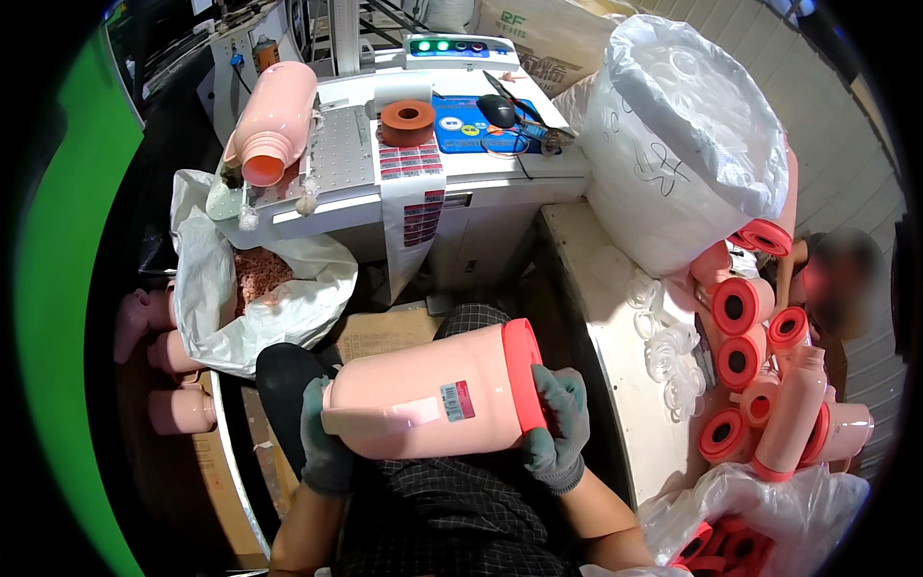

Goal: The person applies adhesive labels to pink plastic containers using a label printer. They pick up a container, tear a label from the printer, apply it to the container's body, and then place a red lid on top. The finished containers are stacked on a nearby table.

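Note:
A large pink plastic bottle (423, 370) lies on its side above my lap, held between both hands. A small printed sticker (458, 401) is on its facing side, and a red ring (524, 375) circles its right end. My left hand (323, 442), in a grey-green glove, is closed round the narrower left end; the bottle hides part of its fingers. My right hand (562, 423), gloved alike, grips the red-ringed end, thumb and fingers at the rim.
Ahead, a white machine bench (519, 173) carries another pink bottle (274, 115), a brown tape roll (408, 123) and a sticker strip (413, 212). White sacks (663, 135) flank me. Pink bottles with red bases (742, 306) crowd the right, where a person (841, 279) is. Clear rings (673, 361) lie nearby.

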